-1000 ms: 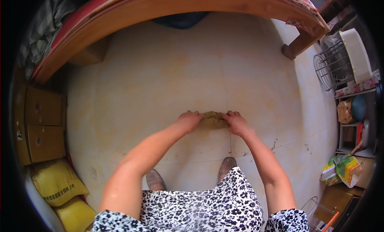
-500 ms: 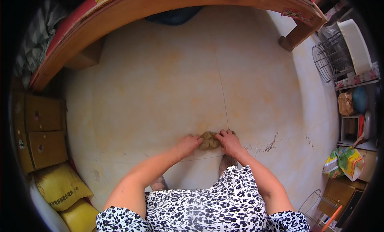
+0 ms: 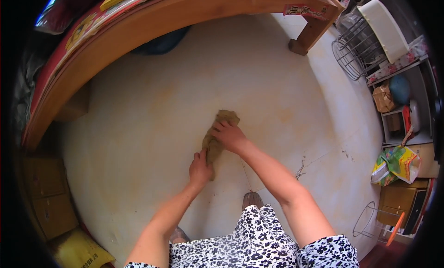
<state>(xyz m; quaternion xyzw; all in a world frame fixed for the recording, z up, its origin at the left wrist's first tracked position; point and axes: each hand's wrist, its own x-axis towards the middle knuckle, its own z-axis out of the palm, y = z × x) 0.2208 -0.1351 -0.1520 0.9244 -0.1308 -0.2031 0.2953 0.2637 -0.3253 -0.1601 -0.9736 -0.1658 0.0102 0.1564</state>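
We had the brown cloth (image 3: 215, 153) bunched lengthwise, apparently on the floor (image 3: 138, 129), ahead of the right shoe (image 3: 252, 200) and left of it. Left hand (image 3: 200, 169): fingers closed on the half nearer the shoe. Right hand (image 3: 230, 136): fingers lay over the farther half; we couldn't tell if they pinched. Our read: light, limp, not fragile; dampness unclear. Best hold: thick folds, one hand per half; a single layer would likely slip.

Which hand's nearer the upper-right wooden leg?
Right. The right hand is below and left of the wooden leg; the left hand is lower and farther left. Both touch the cloth.
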